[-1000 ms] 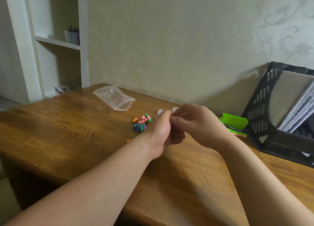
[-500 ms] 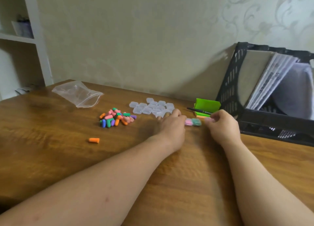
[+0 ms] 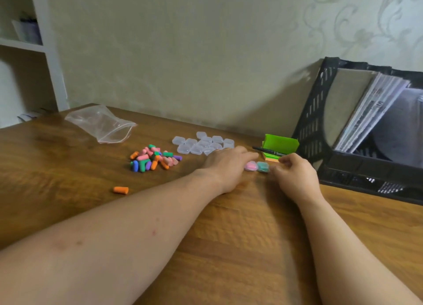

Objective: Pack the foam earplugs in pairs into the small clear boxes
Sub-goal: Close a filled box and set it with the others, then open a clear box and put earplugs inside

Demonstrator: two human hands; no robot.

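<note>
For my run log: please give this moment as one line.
left hand: open, by pink box | right hand: curled by teal box, grip unclear | earplug pile: unpacked

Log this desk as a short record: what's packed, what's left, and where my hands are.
packed: pink box and teal box, side by side
left hand: fingers straight, beside pink box
right hand: curled at teal box, grip unclear
empty boxes: clustered beyond left hand
loose earplugs: pile, orange stray nearer me
</note>
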